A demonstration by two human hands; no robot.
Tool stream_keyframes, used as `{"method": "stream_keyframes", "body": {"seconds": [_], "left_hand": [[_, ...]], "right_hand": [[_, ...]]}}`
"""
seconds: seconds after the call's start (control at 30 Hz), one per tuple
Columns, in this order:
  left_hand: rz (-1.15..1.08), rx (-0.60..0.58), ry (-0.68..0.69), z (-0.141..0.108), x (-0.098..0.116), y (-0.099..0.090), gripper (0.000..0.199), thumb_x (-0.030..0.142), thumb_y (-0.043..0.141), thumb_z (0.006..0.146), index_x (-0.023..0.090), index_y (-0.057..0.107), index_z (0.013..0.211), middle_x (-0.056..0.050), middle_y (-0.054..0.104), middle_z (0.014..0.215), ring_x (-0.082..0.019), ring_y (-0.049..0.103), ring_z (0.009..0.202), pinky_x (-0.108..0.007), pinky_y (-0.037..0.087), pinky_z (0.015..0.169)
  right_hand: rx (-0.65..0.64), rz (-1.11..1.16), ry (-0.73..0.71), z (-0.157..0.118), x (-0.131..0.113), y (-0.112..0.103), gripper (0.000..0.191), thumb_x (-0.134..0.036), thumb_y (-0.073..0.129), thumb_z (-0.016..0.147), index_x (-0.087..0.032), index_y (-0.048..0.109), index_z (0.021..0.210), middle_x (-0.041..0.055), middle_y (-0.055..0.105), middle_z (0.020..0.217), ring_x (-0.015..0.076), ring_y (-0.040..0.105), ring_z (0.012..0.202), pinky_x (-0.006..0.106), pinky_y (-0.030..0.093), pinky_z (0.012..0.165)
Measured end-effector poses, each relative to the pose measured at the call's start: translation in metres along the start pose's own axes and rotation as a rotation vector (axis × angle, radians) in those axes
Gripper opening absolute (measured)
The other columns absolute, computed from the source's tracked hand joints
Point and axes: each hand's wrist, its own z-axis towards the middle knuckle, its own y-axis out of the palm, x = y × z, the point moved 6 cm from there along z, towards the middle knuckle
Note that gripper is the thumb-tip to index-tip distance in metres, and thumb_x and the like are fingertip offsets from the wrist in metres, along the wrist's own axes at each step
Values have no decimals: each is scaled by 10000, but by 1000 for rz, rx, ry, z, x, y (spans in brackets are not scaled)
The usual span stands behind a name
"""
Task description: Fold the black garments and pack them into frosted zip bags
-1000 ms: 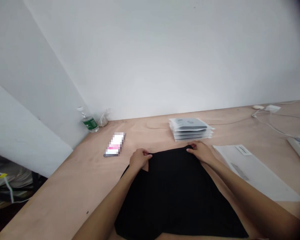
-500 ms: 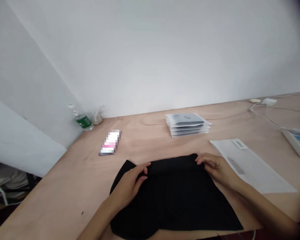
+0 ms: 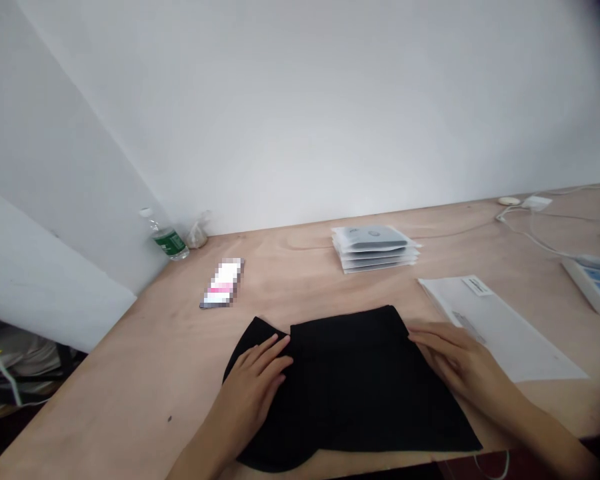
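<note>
A piece of black cloth (image 3: 365,387) lies folded on the wooden table, with a straight top edge on the right and a pointed flap at the upper left. My left hand (image 3: 255,380) rests flat on the cloth's left part, its fingers stretched and slightly apart near the notch by the flap. At the right edge of the cloth is my right hand (image 3: 455,353), fingers extended and fingertips touching that edge; its thumb is mostly hidden. A translucent white bag (image 3: 510,333) with a small label lies just beyond the right hand.
Behind the cloth stands a stack of packaged grey items (image 3: 375,250) in clear bags. A phone (image 3: 223,283), a water bottle (image 3: 169,241) and a small plastic bag (image 3: 197,235) are at the left. A white power strip (image 3: 595,283) and cables are at the right.
My left hand has flattened onto the cloth, and its fingers have left the top edge. My right hand has slid from the upper right corner down along the right edge.
</note>
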Motion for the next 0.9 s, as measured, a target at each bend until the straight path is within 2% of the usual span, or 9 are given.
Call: {"method": "stream_keyframes", "body": {"seconds": [0.17,0.23,0.33,0.43,0.5,0.63,0.73,0.8,0.9], "left_hand": [[3,23,96,-57,7,-11,232,360,628,748,274,614,962,-21,624,1154,-211,546,1103,-311,517,848],[20,35,143,-71,6,-11,247,376,647,728,288,622,957,-14,645,1118,-208,575,1061,-299,530,820],[7,36,168,-80,4,-8,234,362,646,733,306,627,960,-8,643,1124,-209,576,1060,-302,525,827],[-77,21,61,-81,2,-7,103,318,622,763,291,642,860,-16,648,1099,-204,570,1062,-292,507,846],[-194,35,-48,-78,0,-10,63,290,575,802,274,632,823,-18,660,1043,-188,574,1046,-270,494,850],[-412,82,-364,-58,-15,-17,167,332,457,869,240,590,831,2,657,851,-151,621,838,-218,497,724],[-346,161,-556,-36,-33,-22,236,414,453,852,225,571,775,19,638,748,-153,608,713,-232,467,643],[-277,177,-608,-25,-41,-23,257,444,454,839,228,581,781,17,646,749,-166,607,707,-253,455,635],[-266,171,-606,-25,-49,-18,275,461,462,824,246,589,939,6,653,797,-189,617,766,-288,462,685]], "right_hand": [[-151,-22,-42,-55,-20,-12,374,-301,639,730,-293,603,1102,42,619,1112,222,565,1049,348,501,857],[-176,-21,-30,-66,-23,-14,354,-304,652,722,-304,621,1074,38,624,1113,229,567,1053,348,496,867],[-208,49,5,-66,-24,-15,248,-250,613,755,-297,654,995,36,638,1083,220,580,1030,332,486,873],[-243,166,68,-58,-24,-13,153,-239,573,779,-271,652,906,33,638,1043,200,587,995,299,481,851],[-247,254,173,-50,-20,-12,120,-269,527,812,-253,622,885,32,629,1032,187,581,983,281,476,832],[-132,336,457,-26,-4,-5,224,-380,401,872,-231,564,834,17,631,836,175,593,803,276,477,709],[-38,278,568,-5,4,5,280,-435,376,867,-226,537,772,8,612,708,182,581,679,293,455,624],[16,233,608,2,6,9,276,-456,396,852,-230,553,837,20,639,749,200,600,710,309,456,632],[78,221,628,-2,6,9,317,-478,430,830,-243,551,1005,33,660,833,209,621,751,316,472,638]]}}
